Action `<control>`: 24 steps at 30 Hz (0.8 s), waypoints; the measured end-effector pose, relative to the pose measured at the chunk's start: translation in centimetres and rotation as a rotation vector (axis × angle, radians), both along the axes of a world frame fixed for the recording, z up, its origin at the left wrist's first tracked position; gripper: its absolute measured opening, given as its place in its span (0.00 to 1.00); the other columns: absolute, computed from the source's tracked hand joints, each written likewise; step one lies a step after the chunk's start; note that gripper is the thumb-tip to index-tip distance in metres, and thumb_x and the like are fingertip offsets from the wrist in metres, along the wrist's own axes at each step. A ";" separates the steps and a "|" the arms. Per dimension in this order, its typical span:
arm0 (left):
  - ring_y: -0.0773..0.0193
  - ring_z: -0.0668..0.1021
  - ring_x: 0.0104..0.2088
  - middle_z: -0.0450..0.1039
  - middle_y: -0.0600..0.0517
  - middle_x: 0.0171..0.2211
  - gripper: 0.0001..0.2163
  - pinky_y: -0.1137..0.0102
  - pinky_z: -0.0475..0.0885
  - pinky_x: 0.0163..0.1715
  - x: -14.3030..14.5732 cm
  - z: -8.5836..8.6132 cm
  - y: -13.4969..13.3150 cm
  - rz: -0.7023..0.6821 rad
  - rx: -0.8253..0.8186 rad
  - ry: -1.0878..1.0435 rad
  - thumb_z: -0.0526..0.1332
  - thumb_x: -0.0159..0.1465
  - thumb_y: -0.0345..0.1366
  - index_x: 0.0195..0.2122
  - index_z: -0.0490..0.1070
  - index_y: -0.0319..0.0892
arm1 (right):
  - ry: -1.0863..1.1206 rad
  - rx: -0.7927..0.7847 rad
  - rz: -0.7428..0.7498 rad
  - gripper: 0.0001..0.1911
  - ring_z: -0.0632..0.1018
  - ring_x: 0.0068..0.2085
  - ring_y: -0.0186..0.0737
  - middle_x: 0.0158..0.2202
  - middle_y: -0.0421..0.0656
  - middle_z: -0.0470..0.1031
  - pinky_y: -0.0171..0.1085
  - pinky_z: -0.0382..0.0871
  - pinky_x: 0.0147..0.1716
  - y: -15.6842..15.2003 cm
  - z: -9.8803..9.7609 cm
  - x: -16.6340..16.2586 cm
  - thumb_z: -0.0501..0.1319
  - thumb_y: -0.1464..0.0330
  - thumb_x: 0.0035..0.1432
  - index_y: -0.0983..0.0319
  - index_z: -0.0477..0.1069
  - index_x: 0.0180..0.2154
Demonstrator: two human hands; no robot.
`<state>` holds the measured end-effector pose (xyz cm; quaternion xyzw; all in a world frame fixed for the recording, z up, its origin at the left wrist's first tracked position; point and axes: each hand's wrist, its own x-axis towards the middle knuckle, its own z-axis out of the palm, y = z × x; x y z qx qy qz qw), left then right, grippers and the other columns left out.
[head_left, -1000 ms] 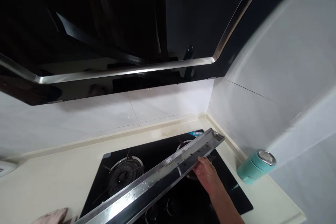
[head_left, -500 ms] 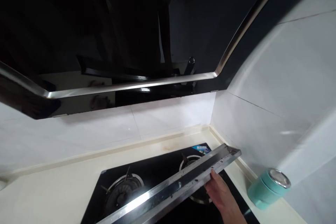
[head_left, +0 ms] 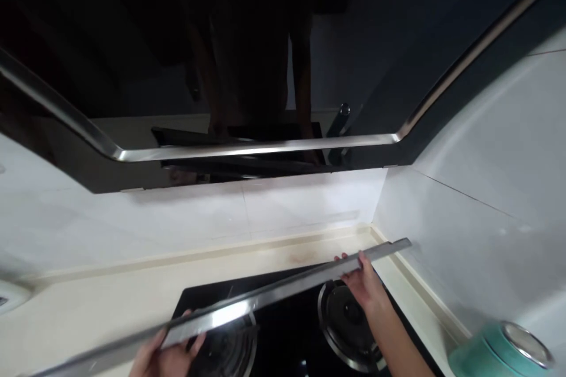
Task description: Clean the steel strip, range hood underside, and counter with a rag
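Note:
A long stainless steel strip [head_left: 265,299] is held level above the black gas hob [head_left: 292,330]. My right hand [head_left: 362,283] grips it near its right end, fingers curled over the top edge. At the bottom of the view my left hand [head_left: 170,356] holds the strip's left part from below, thumb on its front face. Above hangs the dark glass range hood [head_left: 247,70] with a steel trim bar [head_left: 256,148] along its lower edge. Two burners show under the strip, the right one [head_left: 349,324] in full and the left one [head_left: 230,347] in part.
White tiled walls meet in a corner at the right behind the hob. A cream countertop [head_left: 101,306] runs left and behind the hob. A teal canister with a metal lid [head_left: 504,353] lies at the lower right by the wall. Something white [head_left: 9,294] sits at the far left edge.
The strip has been raised and turned from a steep slant to nearly level, edge-on. My left hand has come into view on it. The view has tilted and shifted right.

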<state>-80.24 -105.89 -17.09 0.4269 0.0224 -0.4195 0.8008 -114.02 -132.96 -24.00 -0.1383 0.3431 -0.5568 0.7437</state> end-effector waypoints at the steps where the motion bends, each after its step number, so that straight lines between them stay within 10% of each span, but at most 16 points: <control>1: 0.54 0.82 0.41 0.80 0.50 0.39 0.12 0.55 0.83 0.40 0.2 0.5 -1.2 0.010 0.032 0.047 0.67 0.58 0.32 0.44 0.73 0.44 | 0.063 0.090 -0.009 0.15 0.82 0.35 0.44 0.31 0.38 0.78 0.46 0.78 0.43 -1.1 0.6 0.7 0.68 0.56 0.57 0.57 0.67 0.36; 11: 0.58 0.80 0.41 0.77 0.46 0.45 0.14 0.59 0.82 0.40 2.4 2.3 -4.6 0.061 0.078 0.094 0.63 0.68 0.40 0.52 0.72 0.42 | 0.095 0.148 0.110 0.08 0.81 0.31 0.44 0.26 0.40 0.76 0.47 0.81 0.37 -3.2 1.6 0.4 0.63 0.66 0.61 0.57 0.64 0.33; 24: 0.49 0.85 0.42 0.81 0.41 0.45 0.22 0.54 0.85 0.37 3.2 -4.4 -0.9 -0.092 0.278 -0.041 0.62 0.61 0.27 0.57 0.72 0.40 | -0.145 0.168 -0.092 0.09 0.84 0.39 0.37 0.37 0.40 0.83 0.34 0.82 0.39 1.2 -1.1 0.0 0.60 0.75 0.62 0.60 0.74 0.43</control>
